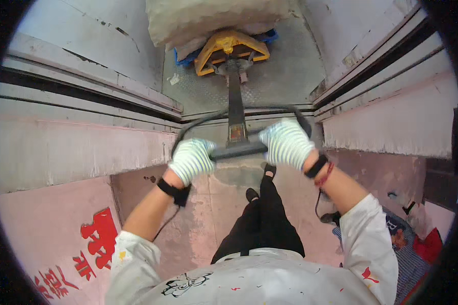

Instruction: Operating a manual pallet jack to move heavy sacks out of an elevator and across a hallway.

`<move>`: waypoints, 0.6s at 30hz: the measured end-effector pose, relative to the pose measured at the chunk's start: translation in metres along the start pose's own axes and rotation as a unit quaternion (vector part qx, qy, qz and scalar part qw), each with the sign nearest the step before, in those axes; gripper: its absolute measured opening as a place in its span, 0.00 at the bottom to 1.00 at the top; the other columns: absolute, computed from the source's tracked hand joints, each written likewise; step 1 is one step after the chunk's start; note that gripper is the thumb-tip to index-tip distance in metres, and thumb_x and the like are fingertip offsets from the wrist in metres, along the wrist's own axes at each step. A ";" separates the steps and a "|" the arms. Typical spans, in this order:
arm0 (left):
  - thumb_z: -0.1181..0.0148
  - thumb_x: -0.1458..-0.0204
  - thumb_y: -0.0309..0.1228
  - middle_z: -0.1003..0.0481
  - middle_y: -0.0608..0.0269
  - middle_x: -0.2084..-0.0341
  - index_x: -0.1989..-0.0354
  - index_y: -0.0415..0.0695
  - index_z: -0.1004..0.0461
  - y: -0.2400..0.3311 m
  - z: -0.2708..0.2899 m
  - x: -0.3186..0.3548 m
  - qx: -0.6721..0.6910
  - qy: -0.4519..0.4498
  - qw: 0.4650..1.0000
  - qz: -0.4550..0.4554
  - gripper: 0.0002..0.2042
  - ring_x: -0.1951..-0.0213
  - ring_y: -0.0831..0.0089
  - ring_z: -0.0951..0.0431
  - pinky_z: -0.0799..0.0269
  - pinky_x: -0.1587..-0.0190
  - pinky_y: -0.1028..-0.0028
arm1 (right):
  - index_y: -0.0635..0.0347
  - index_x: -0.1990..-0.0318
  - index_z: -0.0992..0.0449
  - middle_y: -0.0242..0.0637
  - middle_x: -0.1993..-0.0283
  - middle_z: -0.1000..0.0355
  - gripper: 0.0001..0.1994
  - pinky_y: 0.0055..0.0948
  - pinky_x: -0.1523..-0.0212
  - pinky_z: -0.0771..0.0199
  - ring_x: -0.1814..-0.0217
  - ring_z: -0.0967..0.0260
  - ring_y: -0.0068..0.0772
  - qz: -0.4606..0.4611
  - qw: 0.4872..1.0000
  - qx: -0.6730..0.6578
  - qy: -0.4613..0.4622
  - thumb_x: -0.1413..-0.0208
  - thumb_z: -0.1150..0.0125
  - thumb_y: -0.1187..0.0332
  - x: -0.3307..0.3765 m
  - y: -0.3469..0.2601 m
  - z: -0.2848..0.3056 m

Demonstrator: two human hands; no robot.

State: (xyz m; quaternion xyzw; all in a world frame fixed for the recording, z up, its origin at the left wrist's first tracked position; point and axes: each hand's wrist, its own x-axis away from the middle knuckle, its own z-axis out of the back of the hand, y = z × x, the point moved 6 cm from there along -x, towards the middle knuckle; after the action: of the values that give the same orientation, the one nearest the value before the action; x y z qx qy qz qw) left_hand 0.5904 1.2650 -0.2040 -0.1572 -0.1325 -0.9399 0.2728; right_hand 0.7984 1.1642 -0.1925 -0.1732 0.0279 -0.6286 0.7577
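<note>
Black loop handle [239,150] of a pallet truck [236,104], crossbar bridging the gap between our left and right fingers. Hoop bows out beyond both sets of knuckles. Dark shaft [235,86], small reddish label [237,133] just past the fingers, runs straight away from them to a yellow frame [227,40], paint worn, well beyond the fingertips. Farther out again: a bulky off-white sack [213,20] above blue edges [180,58]; can't make out what those belong to.

Left hand [192,161] is clenched round the crossbar's left end, right hand [288,144] round its right end. Both in striped knit gloves; right one slightly blurred. Thumb placement: can't tell. Right fingers sit a bit farther forward than left. Forearms [147,216] angle inward toward the handle, elbows out wide, pale sleeves [364,223] ending well short of the gloves. Black bands [316,166] on both wrists just behind the fingers, thin red band [324,174] beside the right one. Our dark shoes [252,194] are on the floor [201,218], closer to us than the fingers.
</note>
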 end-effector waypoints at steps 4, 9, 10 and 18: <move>0.39 0.50 0.37 0.16 0.49 0.67 0.58 0.48 0.15 0.026 -0.154 0.040 0.063 -0.093 0.994 0.011 0.13 0.61 0.50 0.15 0.20 0.57 0.54 | 0.53 0.68 0.14 0.44 0.65 0.17 0.13 0.45 0.54 0.24 0.59 0.17 0.44 -0.042 0.996 -0.007 -0.081 0.51 0.31 0.54 0.055 -0.028 -0.140; 0.44 0.48 0.33 0.17 0.41 0.61 0.60 0.41 0.15 0.046 -0.318 0.032 0.112 -0.242 0.959 0.094 0.14 0.56 0.44 0.15 0.20 0.52 0.52 | 0.51 0.60 0.12 0.46 0.57 0.15 0.14 0.45 0.51 0.17 0.51 0.17 0.48 -0.143 0.932 -0.077 -0.324 0.48 0.33 0.55 0.071 -0.028 -0.309; 0.43 0.48 0.33 0.16 0.41 0.60 0.60 0.41 0.15 0.048 -0.322 0.032 0.106 -0.262 0.953 0.114 0.14 0.56 0.44 0.15 0.20 0.52 0.52 | 0.50 0.60 0.11 0.46 0.56 0.15 0.13 0.44 0.50 0.18 0.51 0.17 0.48 -0.157 0.918 -0.060 -0.359 0.48 0.34 0.57 0.076 -0.026 -0.315; 0.36 0.50 0.37 0.16 0.47 0.64 0.54 0.47 0.17 0.019 -0.065 0.022 0.039 -0.068 0.997 0.019 0.16 0.59 0.48 0.16 0.21 0.53 0.54 | 0.57 0.59 0.14 0.49 0.62 0.17 0.17 0.49 0.52 0.18 0.56 0.18 0.53 -0.016 0.990 -0.025 -0.135 0.53 0.37 0.59 0.024 -0.006 -0.065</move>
State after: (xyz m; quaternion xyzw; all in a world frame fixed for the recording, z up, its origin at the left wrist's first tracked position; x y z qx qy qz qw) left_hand 0.5693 1.2174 -0.2521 -0.2128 -0.1846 -0.9155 0.2873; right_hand 0.7811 1.1254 -0.2472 -0.2763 -0.0617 -0.6102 0.7399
